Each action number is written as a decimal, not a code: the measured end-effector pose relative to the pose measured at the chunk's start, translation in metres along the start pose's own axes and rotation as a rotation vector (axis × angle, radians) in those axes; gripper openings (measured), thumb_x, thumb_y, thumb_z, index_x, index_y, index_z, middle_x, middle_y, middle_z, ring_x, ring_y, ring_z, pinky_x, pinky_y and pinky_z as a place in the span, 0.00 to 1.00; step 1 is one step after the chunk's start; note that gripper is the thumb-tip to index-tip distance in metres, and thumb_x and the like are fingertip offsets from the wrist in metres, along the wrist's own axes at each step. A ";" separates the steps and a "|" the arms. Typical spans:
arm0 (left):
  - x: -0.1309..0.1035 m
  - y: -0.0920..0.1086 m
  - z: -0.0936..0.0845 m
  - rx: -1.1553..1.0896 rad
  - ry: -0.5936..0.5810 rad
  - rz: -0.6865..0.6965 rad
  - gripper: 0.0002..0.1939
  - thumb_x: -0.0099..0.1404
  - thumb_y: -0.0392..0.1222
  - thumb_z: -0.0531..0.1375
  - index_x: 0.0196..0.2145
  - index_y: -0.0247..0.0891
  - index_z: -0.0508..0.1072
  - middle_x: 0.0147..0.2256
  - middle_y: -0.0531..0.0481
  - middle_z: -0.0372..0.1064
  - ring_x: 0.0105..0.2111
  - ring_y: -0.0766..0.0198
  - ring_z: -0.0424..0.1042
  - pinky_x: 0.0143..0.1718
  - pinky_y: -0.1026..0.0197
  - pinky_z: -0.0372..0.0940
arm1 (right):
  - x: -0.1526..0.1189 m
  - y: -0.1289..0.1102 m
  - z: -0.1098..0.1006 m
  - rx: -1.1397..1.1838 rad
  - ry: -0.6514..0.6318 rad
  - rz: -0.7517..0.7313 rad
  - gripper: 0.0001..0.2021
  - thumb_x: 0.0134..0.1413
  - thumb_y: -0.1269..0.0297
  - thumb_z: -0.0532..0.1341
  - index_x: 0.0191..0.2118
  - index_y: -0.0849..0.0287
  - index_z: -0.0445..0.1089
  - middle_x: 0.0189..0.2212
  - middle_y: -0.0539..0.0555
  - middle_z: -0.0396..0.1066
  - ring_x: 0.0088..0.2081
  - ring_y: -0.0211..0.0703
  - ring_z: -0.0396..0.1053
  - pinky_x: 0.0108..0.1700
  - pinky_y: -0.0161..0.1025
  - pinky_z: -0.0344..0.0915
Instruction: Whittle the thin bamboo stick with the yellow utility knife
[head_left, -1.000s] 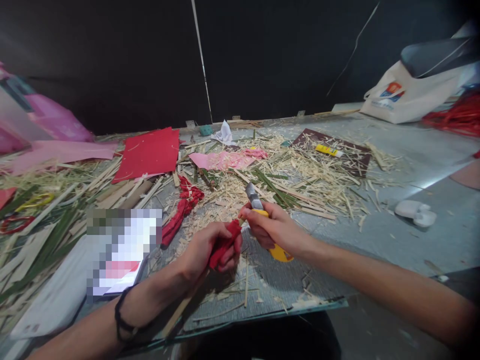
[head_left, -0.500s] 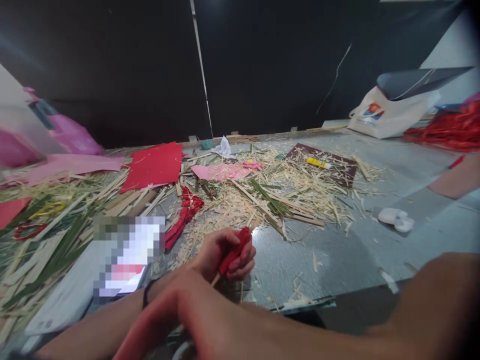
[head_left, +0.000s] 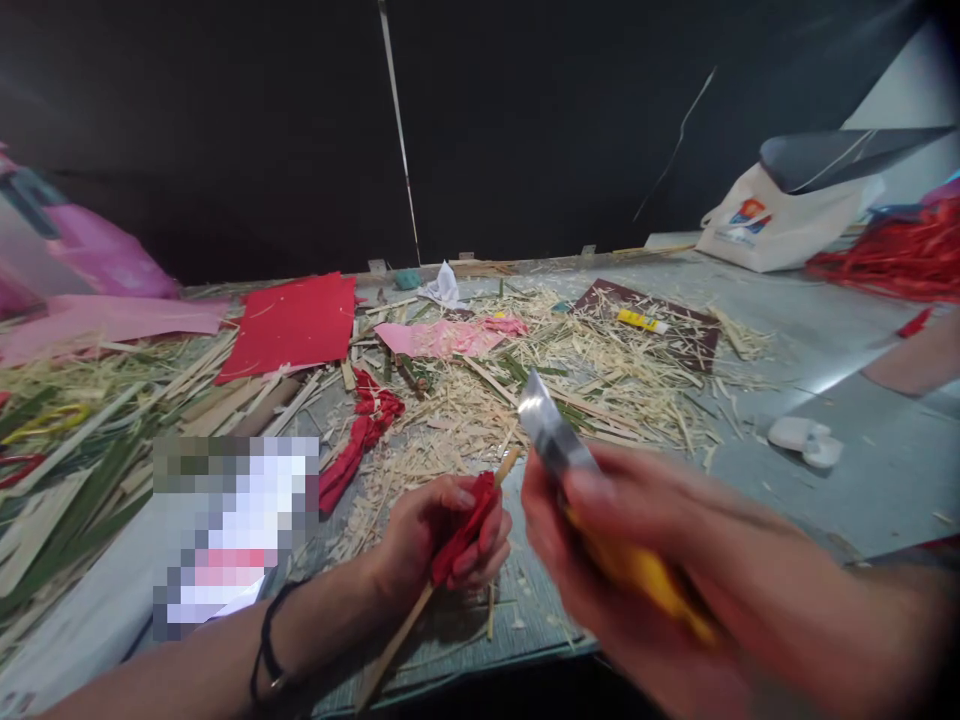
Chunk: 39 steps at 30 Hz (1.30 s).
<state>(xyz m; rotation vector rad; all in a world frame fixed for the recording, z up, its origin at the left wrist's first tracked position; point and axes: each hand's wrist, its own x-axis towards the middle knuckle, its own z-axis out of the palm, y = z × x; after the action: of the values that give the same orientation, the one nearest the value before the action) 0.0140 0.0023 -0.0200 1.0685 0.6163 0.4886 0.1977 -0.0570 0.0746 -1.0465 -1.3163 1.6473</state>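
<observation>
Gripping yellow cutter (head_left: 641, 575) in right hand (head_left: 645, 540), closed around it, with blade (head_left: 551, 425) angled up and away; hard to tell exact hold through blur. Holding thin stick (head_left: 395, 648) in curled left hand (head_left: 420, 535), clasped at its red crinkled wrap (head_left: 476, 507), with bare tip (head_left: 508, 464) poking out just left of blade. Note farther off: crumpled red strip (head_left: 356, 450), pale shavings (head_left: 465, 405) strewn over table (head_left: 889, 490), then red sheet (head_left: 292, 325), yellow tube (head_left: 640, 320), dark wall (head_left: 540, 130) last.

Knife (head_left: 556, 436) glints; right hand (head_left: 675, 520) around it motion-blurred; wall (head_left: 555, 120) beyond dim; glare streaks counter (head_left: 757, 480) rightward; bright screen (head_left: 244, 515) leftward, pixelated.
</observation>
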 end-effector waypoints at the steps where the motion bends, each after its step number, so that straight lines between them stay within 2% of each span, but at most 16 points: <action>1: 0.000 -0.001 -0.001 -0.050 -0.002 0.007 0.18 0.54 0.55 0.51 0.17 0.40 0.63 0.11 0.56 0.49 0.12 0.68 0.52 0.16 0.63 0.51 | 0.013 0.003 -0.006 0.071 -0.042 0.041 0.17 0.63 0.44 0.60 0.36 0.53 0.69 0.20 0.48 0.61 0.15 0.33 0.55 0.13 0.31 0.51; 3: 0.000 -0.004 -0.002 -0.192 -0.015 0.021 0.17 0.55 0.53 0.51 0.17 0.39 0.65 0.11 0.56 0.49 0.11 0.69 0.51 0.14 0.65 0.47 | 0.039 0.017 -0.017 0.105 0.056 -0.019 0.13 0.61 0.51 0.65 0.39 0.53 0.64 0.18 0.42 0.54 0.14 0.29 0.47 0.14 0.28 0.49; 4: 0.000 -0.006 -0.003 -0.258 -0.021 0.031 0.17 0.56 0.52 0.52 0.17 0.39 0.66 0.11 0.56 0.50 0.11 0.69 0.50 0.14 0.65 0.45 | 0.050 0.026 -0.022 0.093 0.078 0.002 0.14 0.60 0.52 0.67 0.41 0.52 0.63 0.19 0.41 0.54 0.15 0.29 0.46 0.15 0.27 0.48; 7: -0.003 -0.008 -0.003 -0.361 -0.042 0.042 0.20 0.61 0.50 0.52 0.18 0.37 0.69 0.10 0.55 0.52 0.11 0.69 0.50 0.13 0.65 0.43 | 0.070 0.049 -0.030 0.158 0.009 0.092 0.16 0.60 0.51 0.67 0.39 0.54 0.62 0.19 0.40 0.55 0.16 0.27 0.45 0.15 0.26 0.46; 9: -0.004 -0.008 -0.003 -0.306 -0.022 0.039 0.22 0.63 0.49 0.51 0.17 0.37 0.69 0.11 0.54 0.53 0.12 0.70 0.51 0.14 0.65 0.44 | 0.074 0.058 -0.032 0.193 -0.057 0.102 0.15 0.61 0.52 0.66 0.38 0.55 0.63 0.18 0.40 0.54 0.16 0.27 0.44 0.15 0.26 0.45; 12: -0.004 -0.009 -0.005 -0.231 -0.024 0.056 0.20 0.62 0.47 0.52 0.17 0.36 0.69 0.12 0.53 0.56 0.13 0.70 0.53 0.16 0.65 0.47 | 0.074 0.065 -0.033 0.187 -0.083 0.071 0.14 0.60 0.55 0.68 0.36 0.57 0.64 0.15 0.39 0.52 0.15 0.28 0.43 0.16 0.27 0.45; 17: -0.002 -0.013 -0.011 -0.343 -0.191 0.013 0.18 0.61 0.47 0.53 0.17 0.38 0.65 0.11 0.55 0.54 0.10 0.70 0.51 0.14 0.65 0.47 | 0.075 0.070 -0.033 0.215 -0.113 0.058 0.15 0.58 0.55 0.69 0.35 0.57 0.64 0.14 0.38 0.52 0.14 0.28 0.43 0.15 0.27 0.47; 22: -0.002 -0.011 -0.010 -0.179 -0.133 -0.014 0.23 0.66 0.45 0.54 0.14 0.38 0.63 0.10 0.55 0.55 0.11 0.71 0.54 0.16 0.66 0.51 | 0.073 0.074 -0.033 0.214 -0.135 0.048 0.13 0.60 0.56 0.68 0.36 0.58 0.65 0.14 0.38 0.51 0.15 0.27 0.43 0.16 0.26 0.47; 26: -0.007 0.002 -0.008 0.029 -0.147 -0.075 0.31 0.70 0.55 0.53 0.12 0.39 0.62 0.09 0.54 0.55 0.10 0.70 0.54 0.16 0.65 0.51 | 0.069 0.077 -0.033 0.225 -0.148 0.060 0.14 0.59 0.56 0.69 0.35 0.58 0.65 0.15 0.38 0.51 0.15 0.28 0.43 0.16 0.27 0.46; 30: -0.013 0.013 -0.007 0.335 -0.136 -0.162 0.30 0.65 0.62 0.61 0.15 0.39 0.65 0.12 0.56 0.59 0.11 0.71 0.56 0.14 0.65 0.48 | 0.068 0.080 -0.034 0.236 -0.204 0.064 0.14 0.60 0.56 0.68 0.34 0.57 0.64 0.15 0.39 0.51 0.15 0.28 0.43 0.16 0.27 0.44; 33: -0.013 0.013 -0.007 0.415 -0.104 -0.162 0.31 0.65 0.66 0.59 0.15 0.39 0.65 0.12 0.55 0.59 0.12 0.70 0.57 0.14 0.65 0.50 | 0.068 0.082 -0.034 0.231 -0.193 0.061 0.14 0.60 0.55 0.68 0.34 0.57 0.64 0.15 0.39 0.52 0.15 0.28 0.43 0.16 0.27 0.45; 35: -0.012 0.012 -0.005 0.419 -0.056 -0.143 0.32 0.65 0.68 0.57 0.15 0.40 0.63 0.12 0.56 0.56 0.11 0.70 0.55 0.13 0.65 0.48 | 0.068 0.082 -0.034 0.229 -0.163 0.067 0.15 0.59 0.55 0.68 0.34 0.57 0.64 0.15 0.39 0.51 0.15 0.28 0.42 0.16 0.27 0.45; 39: -0.011 0.014 0.001 0.552 0.158 -0.035 0.32 0.62 0.68 0.60 0.17 0.41 0.55 0.14 0.61 0.48 0.15 0.72 0.47 0.16 0.65 0.41 | 0.069 0.081 -0.034 0.206 -0.124 0.076 0.17 0.57 0.52 0.69 0.34 0.57 0.63 0.14 0.38 0.51 0.15 0.28 0.42 0.15 0.26 0.45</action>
<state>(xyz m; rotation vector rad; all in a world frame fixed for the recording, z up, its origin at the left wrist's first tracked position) 0.0055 0.0007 -0.0044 1.5457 0.9398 0.3817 0.1977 0.0041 -0.0190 -0.8925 -1.1667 1.8868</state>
